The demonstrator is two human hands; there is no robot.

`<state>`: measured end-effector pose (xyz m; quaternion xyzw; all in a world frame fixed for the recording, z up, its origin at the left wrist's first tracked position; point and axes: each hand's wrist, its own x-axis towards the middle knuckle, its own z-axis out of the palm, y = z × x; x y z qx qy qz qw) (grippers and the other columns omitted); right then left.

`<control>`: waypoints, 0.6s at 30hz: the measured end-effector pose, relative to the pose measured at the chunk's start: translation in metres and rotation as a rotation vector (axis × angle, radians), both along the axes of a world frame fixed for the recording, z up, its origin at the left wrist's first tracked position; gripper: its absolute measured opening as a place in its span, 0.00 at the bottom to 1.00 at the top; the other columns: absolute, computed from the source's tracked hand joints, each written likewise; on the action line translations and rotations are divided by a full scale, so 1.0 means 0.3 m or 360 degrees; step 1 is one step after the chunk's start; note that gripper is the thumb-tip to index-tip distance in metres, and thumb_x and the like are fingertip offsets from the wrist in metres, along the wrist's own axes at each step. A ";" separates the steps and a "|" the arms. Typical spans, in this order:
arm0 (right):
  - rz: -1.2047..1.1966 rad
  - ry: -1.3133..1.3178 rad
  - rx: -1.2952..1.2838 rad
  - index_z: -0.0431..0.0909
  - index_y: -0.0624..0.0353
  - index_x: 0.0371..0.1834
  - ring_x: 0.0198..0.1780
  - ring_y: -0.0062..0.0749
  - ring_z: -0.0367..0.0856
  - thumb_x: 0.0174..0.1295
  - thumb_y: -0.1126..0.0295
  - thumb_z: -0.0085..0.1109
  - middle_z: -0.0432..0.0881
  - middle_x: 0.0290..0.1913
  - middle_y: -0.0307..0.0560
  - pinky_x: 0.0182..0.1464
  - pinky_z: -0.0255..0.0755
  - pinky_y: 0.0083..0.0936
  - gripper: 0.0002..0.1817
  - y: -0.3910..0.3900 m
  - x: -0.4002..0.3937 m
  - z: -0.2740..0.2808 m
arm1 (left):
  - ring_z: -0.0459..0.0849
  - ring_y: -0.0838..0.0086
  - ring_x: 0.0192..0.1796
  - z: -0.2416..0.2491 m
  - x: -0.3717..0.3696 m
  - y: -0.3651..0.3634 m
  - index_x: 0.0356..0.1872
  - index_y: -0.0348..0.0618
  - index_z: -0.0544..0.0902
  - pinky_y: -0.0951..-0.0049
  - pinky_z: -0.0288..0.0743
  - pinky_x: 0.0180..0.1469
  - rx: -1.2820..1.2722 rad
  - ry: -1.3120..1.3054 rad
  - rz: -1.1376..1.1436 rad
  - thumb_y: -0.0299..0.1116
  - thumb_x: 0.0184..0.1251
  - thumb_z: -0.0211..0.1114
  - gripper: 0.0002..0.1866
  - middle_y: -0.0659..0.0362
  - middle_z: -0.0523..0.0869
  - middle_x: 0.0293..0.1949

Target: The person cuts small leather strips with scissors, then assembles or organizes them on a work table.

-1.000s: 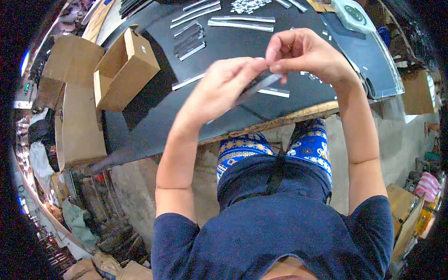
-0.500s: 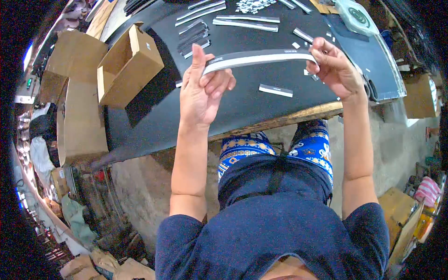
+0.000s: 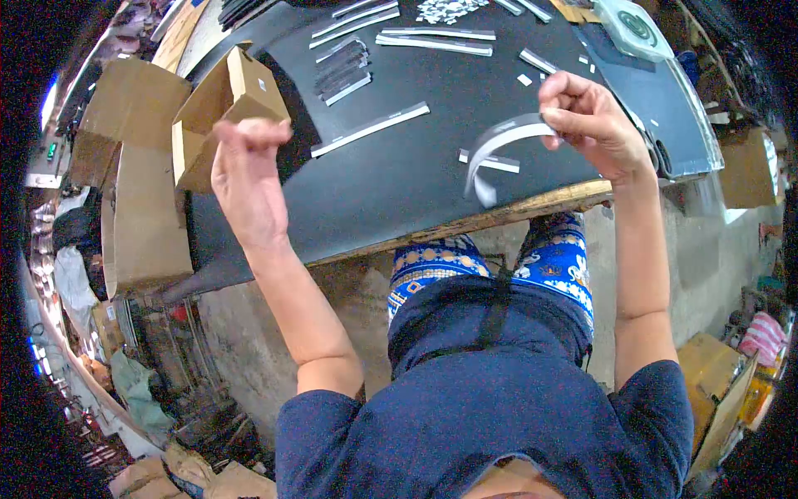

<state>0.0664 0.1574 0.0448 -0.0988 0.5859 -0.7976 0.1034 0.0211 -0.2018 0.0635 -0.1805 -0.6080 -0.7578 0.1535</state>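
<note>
The right hand [image 3: 594, 125] has one end of a strip [image 3: 507, 135] clamped between thumb and fingers. From that grip the strip arcs out to the left and down, its free end blurred near the table's [image 3: 565, 195] front edge, with a short strip [image 3: 503, 164] lying on the table behind the curve. The step in hand looks like one-handed handling of the strip – only one end is under control.

The left hand [image 3: 253, 187] is well apart, to the left of the grip, its fingers half curled in front of the box [image 3: 266, 98]. No strip shows in it; blur hides whether its fingertips meet, so I cannot tell.

Between the hands lies a long strip [image 3: 370, 130]; beyond it, a stack of strips [image 3: 342, 71]. White bits [image 3: 449, 10] lie farther off. As I judge it, moving the held strip calls for a firm pinch and room for the loose end – it could swing or snag.
</note>
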 end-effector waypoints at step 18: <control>-0.0269 0.0825 0.1097 0.86 0.59 0.39 0.36 0.25 0.83 0.56 0.77 0.59 0.87 0.33 0.44 0.40 0.75 0.21 0.09 -0.204 -0.145 -0.074 | 0.81 0.75 0.31 -0.120 -0.025 0.220 0.38 0.40 0.87 0.76 0.72 0.37 -0.1306 0.0324 -0.0074 0.25 0.57 0.67 0.08 0.58 0.86 0.32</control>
